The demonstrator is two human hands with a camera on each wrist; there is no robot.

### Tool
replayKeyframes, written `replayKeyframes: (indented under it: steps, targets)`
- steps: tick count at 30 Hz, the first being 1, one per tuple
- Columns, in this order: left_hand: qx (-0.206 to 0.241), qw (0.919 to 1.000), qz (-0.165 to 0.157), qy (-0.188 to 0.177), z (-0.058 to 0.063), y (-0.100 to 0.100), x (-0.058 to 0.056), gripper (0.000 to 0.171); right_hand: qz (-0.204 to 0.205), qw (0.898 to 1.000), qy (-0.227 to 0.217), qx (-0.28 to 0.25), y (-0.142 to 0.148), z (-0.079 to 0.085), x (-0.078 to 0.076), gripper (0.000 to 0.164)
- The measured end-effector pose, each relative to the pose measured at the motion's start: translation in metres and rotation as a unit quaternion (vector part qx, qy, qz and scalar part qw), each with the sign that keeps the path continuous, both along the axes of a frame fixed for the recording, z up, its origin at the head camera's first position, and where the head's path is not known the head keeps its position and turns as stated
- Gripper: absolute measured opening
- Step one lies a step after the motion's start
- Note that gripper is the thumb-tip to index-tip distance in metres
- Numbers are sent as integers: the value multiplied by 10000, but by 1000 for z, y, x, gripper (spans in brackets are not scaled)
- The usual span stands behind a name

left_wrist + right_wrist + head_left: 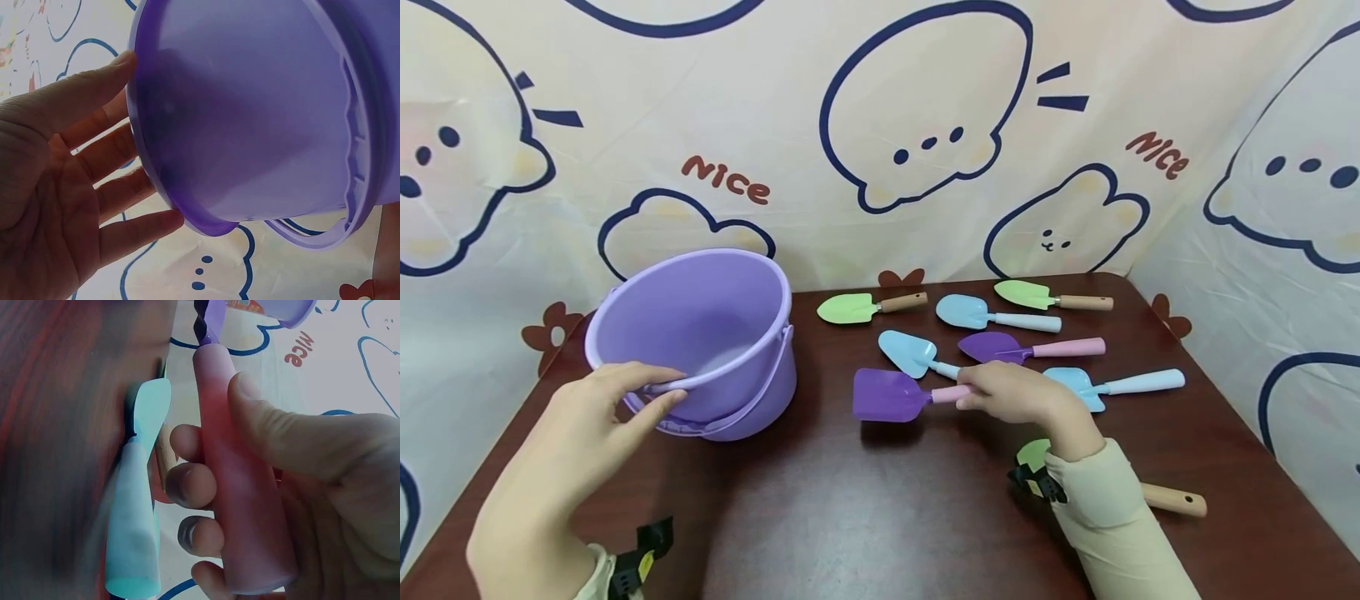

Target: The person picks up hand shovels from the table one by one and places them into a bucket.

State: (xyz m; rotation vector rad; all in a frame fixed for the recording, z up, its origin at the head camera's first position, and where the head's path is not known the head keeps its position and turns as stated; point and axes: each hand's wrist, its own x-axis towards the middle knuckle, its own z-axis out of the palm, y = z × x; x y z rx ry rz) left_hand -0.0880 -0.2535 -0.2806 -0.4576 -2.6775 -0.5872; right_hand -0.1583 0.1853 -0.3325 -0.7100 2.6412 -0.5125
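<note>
My left hand (pixel 597 417) pinches the near left rim of a light purple bucket (pixel 778 392), which stands tilted a little toward me on the left of the table. In the left wrist view the thumb and fingers (pixel 119 150) are spread along the rim. My right hand (pixel 1011 390) grips the pink handle of a purple square-bladed hand shovel (pixel 886 395), its blade held just over the table and pointing left toward the bucket. The right wrist view shows fingers curled round the pink handle (pixel 240 487). A light blue trowel (pixel 908 352) lies right behind the shovel.
Behind and right lie green trowels with wooden handles (pixel 850 308) (pixel 1026 293), a blue one (pixel 962 312), a purple pointed one (pixel 992 346) and a blue shovel (pixel 1142 382). A wooden handle (pixel 1172 500) shows beside my right sleeve. A printed curtain (pixel 850 233) borders the dark table (pixel 820 517).
</note>
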Motion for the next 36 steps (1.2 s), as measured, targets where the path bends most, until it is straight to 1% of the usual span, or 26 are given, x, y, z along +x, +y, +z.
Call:
replayKeyframes:
  steps: [2,8,13,16,21,25,28,32,36]
  targets:
    - [-1,10000,8,-54,0,0,0,19,-27,10000,-68,-46,1,1,-3,9]
    - [-13,10000,2,-75,0,-1,0,18,32,9996,-221,-180,2,7,-13,11]
    - [-10,9999,-24,-115,-1,-1,2,18,189,9994,-179,-207,2,13,-19,12]
    - [-46,9998,-29,-169,-2,-1,2,17,205,9992,-251,-219,3,18,-23,13]
    - [-144,9995,-31,-282,0,-2,0,16,356,9975,-479,-380,4,35,-33,15]
    - [-175,9995,-27,-265,2,-2,0,15,565,9950,-551,-615,3,51,-41,15]
    - [-170,9994,-12,-315,2,-2,0,15,637,9945,-480,-685,4,62,-45,14]
    - [-170,9991,13,-379,2,-1,0,14,706,9931,-397,-847,5,73,-46,14]
    - [-194,9992,14,-347,2,-1,0,14,714,9889,-555,-1177,4,82,-43,17]
